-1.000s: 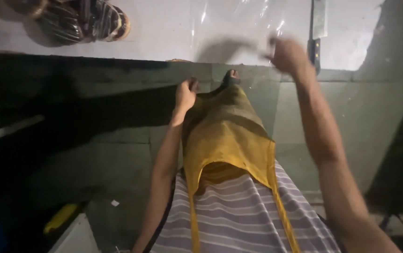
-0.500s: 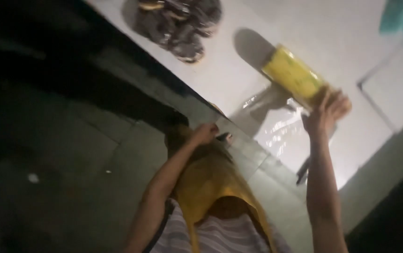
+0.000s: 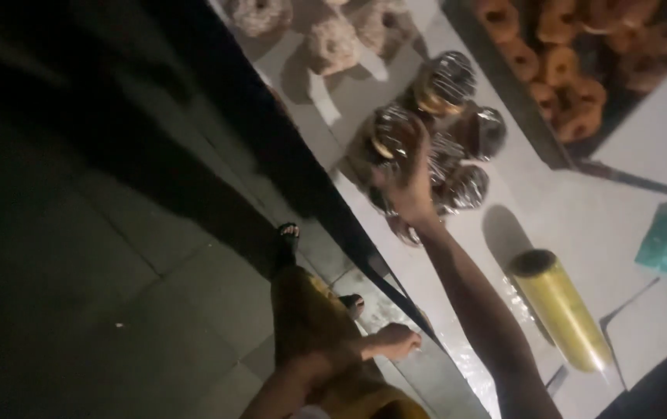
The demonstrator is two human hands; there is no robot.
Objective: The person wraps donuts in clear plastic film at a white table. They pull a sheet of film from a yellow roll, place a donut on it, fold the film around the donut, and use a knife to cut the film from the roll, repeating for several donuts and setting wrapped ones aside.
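While right hand [image 3: 407,190] is laid on wrapped chocolate doughnuts [image 3: 426,147] near bench [image 3: 551,209] front edge, fingers spread, light pressure advised; left hand [image 3: 393,341] curled loosely, nothing held.

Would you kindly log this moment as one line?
right hand: on plastic-wrapped chocolate-glazed doughnuts | left hand: low, fisted, empty | yellow cling-film roll: lying on white table

My right hand [image 3: 407,190] covers the doughnuts [image 3: 457,155] beneath its fingers [image 3: 386,174]; I can't tell their grip. Beyond them the doughnut tray [image 3: 574,70] runs off frame. The desk [image 3: 574,209] edge is dark.
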